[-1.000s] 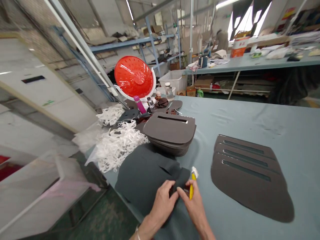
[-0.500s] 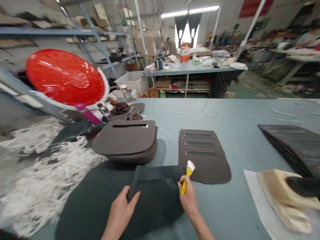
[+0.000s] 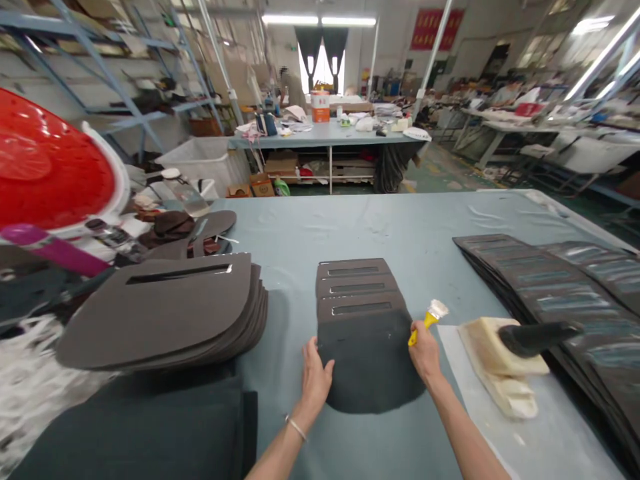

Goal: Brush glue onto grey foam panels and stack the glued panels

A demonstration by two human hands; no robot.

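Note:
My left hand (image 3: 315,377) lies with fingers stretched along the left edge of a dark fabric piece (image 3: 373,363), which lies over the front of a short overlapped row of dark slotted panels (image 3: 357,287). My right hand (image 3: 425,347) rests at the fabric's right edge, closed around a small yellow-handled brush (image 3: 429,319) whose white bristles point up and right. A thick stack of slotted grey panels (image 3: 165,310) lies to the left. A pile of dark fabric (image 3: 145,427) lies at the near left.
A white sheet (image 3: 545,427) at the right holds a cream glue tub (image 3: 493,353) with a black handle. Fanned rows of dark panels (image 3: 550,287) lie at the far right. A red bowl (image 3: 45,167), bottles and white scraps crowd the left. Other workbenches and a person stand behind.
The view swung right. Both hands moved from the fabric pile at the left to the slotted row, and a dark fabric piece now lies over its front panel.

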